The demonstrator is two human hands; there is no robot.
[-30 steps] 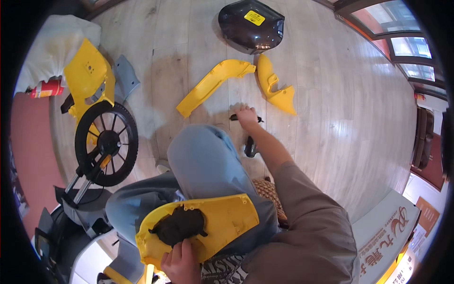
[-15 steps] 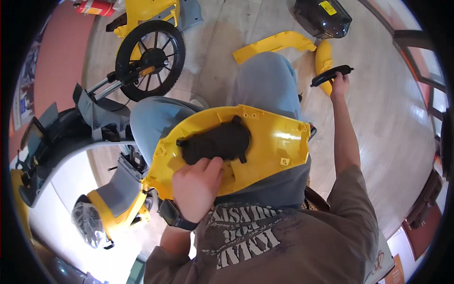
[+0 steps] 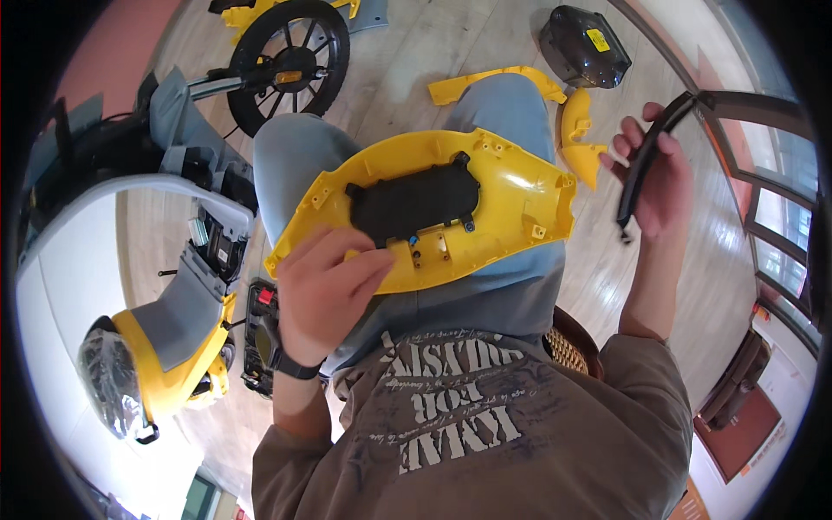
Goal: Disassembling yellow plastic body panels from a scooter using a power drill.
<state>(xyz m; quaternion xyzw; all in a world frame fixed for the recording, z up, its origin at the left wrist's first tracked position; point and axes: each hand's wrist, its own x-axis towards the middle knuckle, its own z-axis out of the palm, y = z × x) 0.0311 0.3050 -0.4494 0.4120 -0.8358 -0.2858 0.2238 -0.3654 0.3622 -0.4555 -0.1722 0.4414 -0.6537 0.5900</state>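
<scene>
The person sits with a large yellow plastic panel (image 3: 485, 208) lying across the lap, its inner side turned up. A black plate (image 3: 414, 201) is set into the middle of that panel. The left hand (image 3: 322, 290) closes around the panel's near edge, thumb and fingers curled over the rim, and it wears a dark band at the wrist.

The right hand (image 3: 660, 178) is raised to the right of the panel, well clear of it. Its fingers wrap loosely around a narrow, curved black strip (image 3: 646, 156) (the strip runs from above the fingertips down past the heel of the palm). The grip is partly open, with the fingertips showing beside the strip's left edge.

On the wooden floor (image 3: 407, 52) beyond the knees lie two more yellow trim pieces (image 3: 576, 139), one long and curved, the other shorter and just beside it. A dark, rounded cover (image 3: 582, 48) with a small yellow sticker sits farther out. To the left stands a partly stripped scooter body (image 3: 173, 329) in grey and yellow, with its headlamp (image 3: 108, 381) facing down-left, and a black spoked wheel (image 3: 290, 61) rests upright past it.
</scene>
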